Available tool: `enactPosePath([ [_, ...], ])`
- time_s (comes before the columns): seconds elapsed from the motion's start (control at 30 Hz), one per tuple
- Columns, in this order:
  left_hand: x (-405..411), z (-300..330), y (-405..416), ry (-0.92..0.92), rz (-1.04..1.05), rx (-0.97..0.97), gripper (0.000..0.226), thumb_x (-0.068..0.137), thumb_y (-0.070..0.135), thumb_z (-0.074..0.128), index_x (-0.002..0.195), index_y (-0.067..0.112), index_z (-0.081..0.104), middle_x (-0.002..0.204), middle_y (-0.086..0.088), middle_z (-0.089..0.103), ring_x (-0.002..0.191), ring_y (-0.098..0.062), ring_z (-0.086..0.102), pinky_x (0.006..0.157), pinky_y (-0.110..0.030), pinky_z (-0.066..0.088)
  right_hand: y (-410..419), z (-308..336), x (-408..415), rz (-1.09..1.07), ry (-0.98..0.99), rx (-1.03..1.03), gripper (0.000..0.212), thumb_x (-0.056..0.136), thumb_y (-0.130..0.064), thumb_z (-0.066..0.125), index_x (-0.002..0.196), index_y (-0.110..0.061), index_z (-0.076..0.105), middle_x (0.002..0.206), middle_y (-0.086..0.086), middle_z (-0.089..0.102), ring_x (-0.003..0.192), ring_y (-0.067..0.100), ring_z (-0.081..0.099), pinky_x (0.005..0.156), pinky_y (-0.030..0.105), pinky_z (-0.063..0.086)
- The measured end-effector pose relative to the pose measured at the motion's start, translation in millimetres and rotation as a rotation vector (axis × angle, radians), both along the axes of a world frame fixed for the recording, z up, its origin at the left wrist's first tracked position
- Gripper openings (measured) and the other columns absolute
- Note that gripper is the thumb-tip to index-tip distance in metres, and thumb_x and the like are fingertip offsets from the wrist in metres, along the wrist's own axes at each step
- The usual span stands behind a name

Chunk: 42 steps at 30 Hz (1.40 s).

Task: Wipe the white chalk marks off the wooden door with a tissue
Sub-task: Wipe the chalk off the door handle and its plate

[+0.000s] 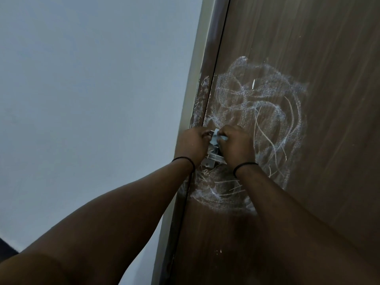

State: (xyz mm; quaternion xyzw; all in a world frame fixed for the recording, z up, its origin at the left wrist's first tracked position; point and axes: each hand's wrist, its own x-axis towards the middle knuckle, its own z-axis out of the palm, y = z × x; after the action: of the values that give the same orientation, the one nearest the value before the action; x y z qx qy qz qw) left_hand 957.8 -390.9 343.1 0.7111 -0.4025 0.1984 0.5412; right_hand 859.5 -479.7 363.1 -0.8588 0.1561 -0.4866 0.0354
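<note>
Head view: both hands' curled fingers (223,131) pinch a tissue (213,138), hiding most of the lock (213,156).

The brown wooden door (308,58) carries white chalk marks (265,103) in looping scribbles over its middle, with more smeared low by its left edge and onto the door frame (202,93). A metal lock plate (213,155) sits on the door's left edge.
</note>
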Motion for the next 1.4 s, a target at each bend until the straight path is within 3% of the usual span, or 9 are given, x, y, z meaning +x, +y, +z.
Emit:
enactPosePath([
  [0.1,1,-3,0,0.06,0.039,-0.084,0.018,0.088,0.014,0.06,0.093,0.021,0.075,0.086,0.002,0.073,0.073,-0.011,0.062,0.067,-0.024,0.049,0,4,5,-0.022,-0.007,-0.035,0.009,0.08,-0.003,0.064,0.082,-0.011,0.06,0.084,0.008,0.06,0.073,0.02,0.051,0.062,0.031,0.041],
  [0.27,4,-1,2,0.065,0.013,-0.064,0.016,0.089,0.017,0.062,0.093,0.016,0.077,0.089,-0.005,0.075,0.08,-0.021,0.067,0.075,-0.036,0.056,4,7,20,-0.049,0.054,-0.095,0.01,0.08,-0.005,0.07,0.084,-0.009,0.061,0.09,0.013,0.057,0.08,0.027,0.049,0.066,0.03,0.031],
  [0.53,11,-7,-2,0.187,0.033,0.005,0.002,0.078,0.021,0.075,0.079,0.022,0.076,0.076,0.005,0.071,0.072,-0.013,0.065,0.071,-0.033,0.057,2,0,12,-0.008,0.031,-0.04,0.018,0.077,0.0,0.068,0.087,-0.011,0.059,0.096,0.008,0.052,0.079,0.023,0.051,0.066,0.034,0.047],
  [0.7,16,-14,-4,0.194,0.085,0.023,0.003,0.077,0.022,0.075,0.078,0.021,0.072,0.073,0.001,0.069,0.07,-0.018,0.064,0.065,-0.032,0.055,7,5,26,-0.095,0.051,-0.086,0.019,0.079,-0.004,0.071,0.09,-0.008,0.057,0.103,0.016,0.054,0.086,0.032,0.052,0.066,0.031,0.034],
  [0.8,16,-12,-4,0.201,0.087,0.018,0.002,0.079,0.021,0.072,0.077,0.021,0.072,0.071,0.002,0.068,0.07,-0.019,0.064,0.063,-0.031,0.054,6,2,26,-0.106,0.09,-0.098,0.029,0.075,-0.008,0.076,0.098,-0.01,0.057,0.104,0.016,0.053,0.087,0.031,0.052,0.067,0.03,0.038],
  [1.0,15,-15,-5,0.171,0.047,0.019,0.017,0.081,0.01,0.063,0.087,0.02,0.075,0.085,0.001,0.072,0.08,-0.018,0.065,0.072,-0.034,0.056,5,10,20,-0.023,0.056,-0.013,0.016,0.074,-0.003,0.069,0.086,-0.009,0.061,0.091,0.007,0.049,0.07,0.021,0.048,0.054,0.027,0.038],
  [1.1,15,-16,-5,0.148,0.07,-0.004,0.019,0.084,0.01,0.056,0.088,0.017,0.073,0.084,-0.002,0.071,0.078,-0.022,0.063,0.066,-0.031,0.051,8,11,25,-0.092,0.029,0.005,0.011,0.08,-0.002,0.066,0.085,-0.009,0.06,0.096,0.012,0.054,0.077,0.028,0.054,0.063,0.034,0.047],
  [1.23,13,-19,-6,0.154,0.036,-0.005,0.023,0.085,0.012,0.053,0.095,0.016,0.073,0.089,-0.002,0.072,0.073,-0.019,0.061,0.057,-0.026,0.041,10,8,28,-0.094,0.093,-0.058,0.018,0.08,-0.007,0.068,0.093,-0.007,0.055,0.104,0.017,0.049,0.079,0.029,0.052,0.062,0.034,0.043],
  [1.4,13,-18,-6,0.143,0.048,-0.016,0.026,0.087,0.011,0.047,0.092,0.017,0.071,0.088,-0.001,0.071,0.076,-0.018,0.061,0.065,-0.026,0.045,-2,13,14,-0.078,0.112,0.002,0.015,0.078,0.0,0.067,0.08,-0.012,0.058,0.09,0.004,0.05,0.072,0.02,0.051,0.05,0.024,0.029],
])
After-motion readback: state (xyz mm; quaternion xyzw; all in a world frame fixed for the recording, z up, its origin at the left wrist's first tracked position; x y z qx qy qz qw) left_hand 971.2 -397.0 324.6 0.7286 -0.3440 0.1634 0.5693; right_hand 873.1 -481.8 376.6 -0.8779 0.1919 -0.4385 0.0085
